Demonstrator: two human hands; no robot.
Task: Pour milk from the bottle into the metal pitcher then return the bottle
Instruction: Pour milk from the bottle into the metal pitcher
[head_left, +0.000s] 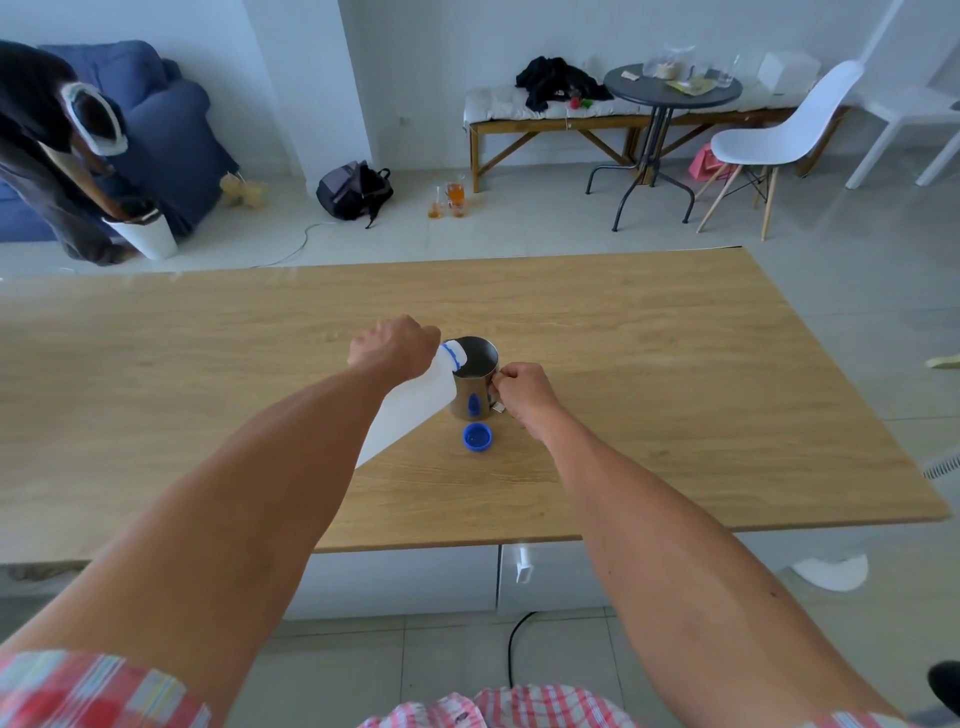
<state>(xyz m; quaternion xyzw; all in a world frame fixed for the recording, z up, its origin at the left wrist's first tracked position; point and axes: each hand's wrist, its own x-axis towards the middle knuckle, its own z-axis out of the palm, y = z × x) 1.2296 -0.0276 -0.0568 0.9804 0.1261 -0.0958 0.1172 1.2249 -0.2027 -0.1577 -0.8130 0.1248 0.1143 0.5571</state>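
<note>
Pink and white checked sleeves (93, 691) show at the very bottom, at 6 o'clock, and two bare arms reach out from them over the wooden table (675, 415).

On the left side, the left hand (392, 348) is closed tight around the top part of the white milk bottle (410, 400). That bottle is tipped over to the right, with its bottom low at 7 o'clock and its open mouth, which has a blue ring, up at 1 o'clock. Its mouth rests right over the rim of the metal pitcher (475, 382). I cannot see any milk coming out.

Next comes the pitcher itself, standing up straight near the middle of the table. It is shiny, and a blue spot shows on its side.

Just below the pitcher, at 6 o'clock from it, the blue bottle cap (477, 436) lies on the table with its open side up.

On the right side, the right hand (524, 392) is curled shut on the pitcher's handle, at 3 o'clock from the pitcher.
</note>
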